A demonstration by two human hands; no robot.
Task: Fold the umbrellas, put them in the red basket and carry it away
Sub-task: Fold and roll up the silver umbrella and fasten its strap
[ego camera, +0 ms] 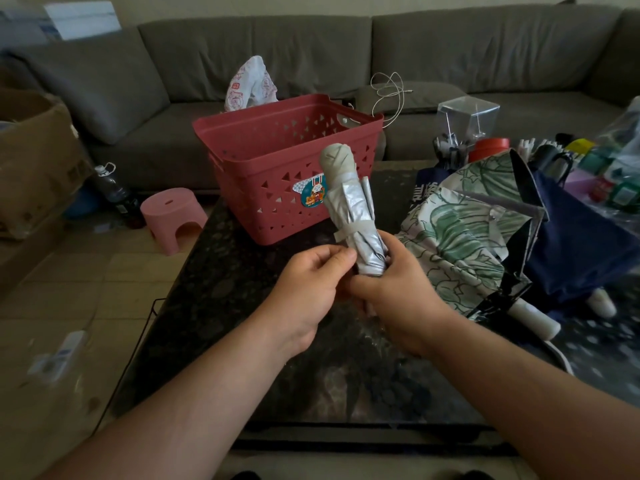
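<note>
Both hands, left hand (311, 289) and right hand (391, 289), are gripping the folded silver umbrella (353, 209) above the dark table (214, 299), the red basket (277, 161) standing before the grey sofa (311, 50)

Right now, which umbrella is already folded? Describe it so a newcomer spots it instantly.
Find the red basket on the dark table. Just in front of it, both hands, left hand and right hand, hold the silver umbrella upright by its lower end. Unlike the leaf-print umbrella and navy umbrella sprawled open to the right, it is rolled tight and strapped.
</note>
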